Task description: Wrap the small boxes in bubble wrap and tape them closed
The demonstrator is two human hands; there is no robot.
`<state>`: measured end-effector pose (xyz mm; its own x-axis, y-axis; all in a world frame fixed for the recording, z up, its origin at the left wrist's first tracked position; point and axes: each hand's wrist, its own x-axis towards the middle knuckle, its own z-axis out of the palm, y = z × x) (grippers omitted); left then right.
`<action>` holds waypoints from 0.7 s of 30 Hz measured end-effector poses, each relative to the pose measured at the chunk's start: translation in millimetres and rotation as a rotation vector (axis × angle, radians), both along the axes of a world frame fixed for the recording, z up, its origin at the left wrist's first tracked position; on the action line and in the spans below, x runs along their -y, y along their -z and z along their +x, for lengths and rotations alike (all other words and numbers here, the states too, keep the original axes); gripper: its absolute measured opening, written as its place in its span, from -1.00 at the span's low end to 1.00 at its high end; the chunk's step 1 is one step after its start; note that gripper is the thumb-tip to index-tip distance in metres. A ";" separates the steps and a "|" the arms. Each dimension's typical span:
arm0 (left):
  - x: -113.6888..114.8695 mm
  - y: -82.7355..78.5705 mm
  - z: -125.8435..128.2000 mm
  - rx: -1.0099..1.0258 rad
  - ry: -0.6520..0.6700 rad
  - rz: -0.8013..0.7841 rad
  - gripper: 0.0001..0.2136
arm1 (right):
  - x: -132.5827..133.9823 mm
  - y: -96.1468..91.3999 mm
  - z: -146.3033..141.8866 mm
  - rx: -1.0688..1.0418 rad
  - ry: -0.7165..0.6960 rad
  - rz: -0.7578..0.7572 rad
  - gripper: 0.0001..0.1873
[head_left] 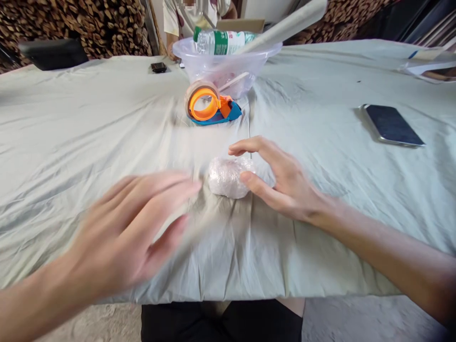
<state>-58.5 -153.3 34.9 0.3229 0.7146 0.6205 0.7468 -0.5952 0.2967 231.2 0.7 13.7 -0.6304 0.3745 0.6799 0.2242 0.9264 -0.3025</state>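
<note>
A small bundle wrapped in clear film lies on the pale cloth-covered table, near the middle. My right hand cups its right side, thumb and fingertips touching it, fingers apart. My left hand hovers blurred to the left of the bundle, fingers spread, holding nothing. Beyond the bundle sits an orange and blue tape dispenser with a roll of tape.
A clear plastic bowl at the back holds a green-labelled water bottle and a long paper roll. A phone lies at the right, a small dark device far left. Another person sits across the table.
</note>
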 end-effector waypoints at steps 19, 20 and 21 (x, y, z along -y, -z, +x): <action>-70.1 30.8 29.9 -0.133 0.153 0.040 -0.50 | 2.1 3.0 -1.4 -0.104 -0.187 -0.185 -0.87; -69.2 31.4 30.1 -0.146 0.143 0.064 -0.49 | 2.3 3.2 -1.7 -0.105 -0.190 -0.202 -0.85; -68.2 32.0 30.3 -0.157 0.134 0.086 -0.48 | 2.6 3.4 -1.9 -0.107 -0.191 -0.219 -0.83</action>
